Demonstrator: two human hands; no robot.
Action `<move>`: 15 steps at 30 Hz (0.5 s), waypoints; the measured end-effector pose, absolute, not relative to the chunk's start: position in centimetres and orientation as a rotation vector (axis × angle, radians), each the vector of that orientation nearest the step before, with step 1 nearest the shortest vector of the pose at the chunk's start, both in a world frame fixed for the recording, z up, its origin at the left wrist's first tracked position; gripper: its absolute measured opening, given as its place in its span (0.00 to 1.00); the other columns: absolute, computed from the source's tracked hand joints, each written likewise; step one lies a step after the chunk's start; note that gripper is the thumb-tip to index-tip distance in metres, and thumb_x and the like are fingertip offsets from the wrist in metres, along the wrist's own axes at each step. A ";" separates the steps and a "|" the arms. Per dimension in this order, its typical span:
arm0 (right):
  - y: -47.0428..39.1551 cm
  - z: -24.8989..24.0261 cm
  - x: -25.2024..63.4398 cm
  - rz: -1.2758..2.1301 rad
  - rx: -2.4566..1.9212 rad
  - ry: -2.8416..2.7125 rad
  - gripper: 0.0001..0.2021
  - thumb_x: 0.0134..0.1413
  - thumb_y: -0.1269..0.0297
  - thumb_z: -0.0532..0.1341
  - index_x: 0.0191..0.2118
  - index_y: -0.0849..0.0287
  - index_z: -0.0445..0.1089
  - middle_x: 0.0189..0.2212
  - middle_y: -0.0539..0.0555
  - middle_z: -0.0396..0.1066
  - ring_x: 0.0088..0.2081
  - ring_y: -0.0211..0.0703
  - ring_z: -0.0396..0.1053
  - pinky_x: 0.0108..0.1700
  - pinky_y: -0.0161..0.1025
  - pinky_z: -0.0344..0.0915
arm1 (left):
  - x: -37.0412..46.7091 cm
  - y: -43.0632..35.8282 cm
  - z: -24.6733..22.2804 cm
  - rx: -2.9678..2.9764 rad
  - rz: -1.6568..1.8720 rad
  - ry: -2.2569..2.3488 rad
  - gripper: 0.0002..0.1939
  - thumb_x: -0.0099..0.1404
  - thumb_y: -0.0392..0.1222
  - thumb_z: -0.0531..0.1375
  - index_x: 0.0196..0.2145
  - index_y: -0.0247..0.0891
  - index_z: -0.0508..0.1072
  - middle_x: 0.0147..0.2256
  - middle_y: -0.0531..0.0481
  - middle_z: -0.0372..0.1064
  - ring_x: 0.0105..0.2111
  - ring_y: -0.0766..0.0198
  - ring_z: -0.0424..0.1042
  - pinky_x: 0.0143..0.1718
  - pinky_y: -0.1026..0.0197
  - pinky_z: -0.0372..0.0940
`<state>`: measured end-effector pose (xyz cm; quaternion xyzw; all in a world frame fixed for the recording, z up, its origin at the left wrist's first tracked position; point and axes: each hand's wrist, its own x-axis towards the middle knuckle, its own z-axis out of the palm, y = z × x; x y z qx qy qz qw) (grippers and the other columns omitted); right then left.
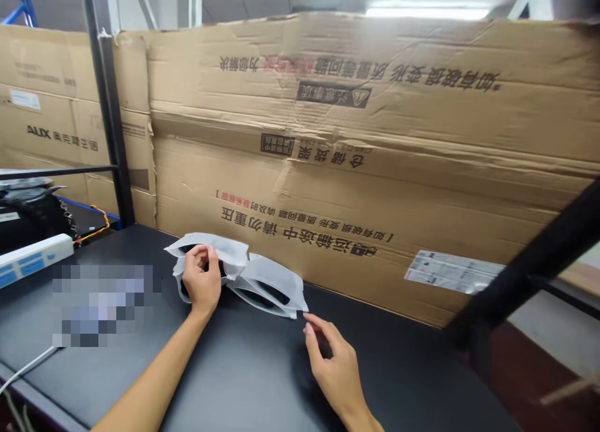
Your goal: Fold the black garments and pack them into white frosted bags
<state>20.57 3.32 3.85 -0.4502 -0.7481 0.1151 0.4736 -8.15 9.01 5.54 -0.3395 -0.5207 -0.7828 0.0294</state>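
Two whitish, translucent pouches stand side by side against the cardboard at the back of the black table. My left hand (202, 279) is at the left pouch (225, 247), its thumb and fingers pinched together over the pouch's upper edge. Dark gaps show in this pouch around the hand. The right pouch (279, 279) leans to the right, with a long dark slit along its front. Just off its lower right corner is my right hand (335, 363), thumb and forefinger curved toward each other with a small gap. I see nothing between them.
Tall cardboard (375, 194) with printed characters walls the back of the table (244, 382). Black metal posts (110, 119) rise at both sides. At left lie a white power strip (35, 260), a blurred-out object (105, 304) and a white cable (30, 364).
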 end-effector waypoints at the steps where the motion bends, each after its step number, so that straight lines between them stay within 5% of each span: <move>1: 3.1 4.1 20.4 0.265 -1.073 -1.839 0.13 0.62 0.57 0.59 0.49 0.53 0.73 0.35 0.53 0.76 0.35 0.45 0.74 0.40 0.40 0.71 | -7.4 8.6 5.8 -1.090 -2.413 -1.554 0.13 0.68 0.49 0.59 0.45 0.37 0.68 0.34 0.49 0.73 0.34 0.61 0.76 0.39 0.57 0.73; 10: 1.6 3.9 18.5 0.349 -1.104 -1.943 0.36 0.60 0.59 0.61 0.69 0.51 0.46 0.59 0.59 0.63 0.52 0.51 0.69 0.56 0.51 0.67 | -2.9 6.6 4.7 -1.469 -2.301 -1.406 0.11 0.63 0.49 0.64 0.38 0.40 0.72 0.32 0.51 0.74 0.30 0.63 0.76 0.34 0.60 0.73; 15: 1.5 3.5 18.5 0.420 -1.156 -1.992 0.37 0.61 0.60 0.60 0.70 0.48 0.40 0.61 0.58 0.61 0.53 0.49 0.68 0.56 0.51 0.68 | -5.4 7.3 5.9 -1.258 -2.350 -1.476 0.10 0.68 0.46 0.60 0.43 0.38 0.67 0.35 0.50 0.72 0.33 0.63 0.76 0.36 0.61 0.72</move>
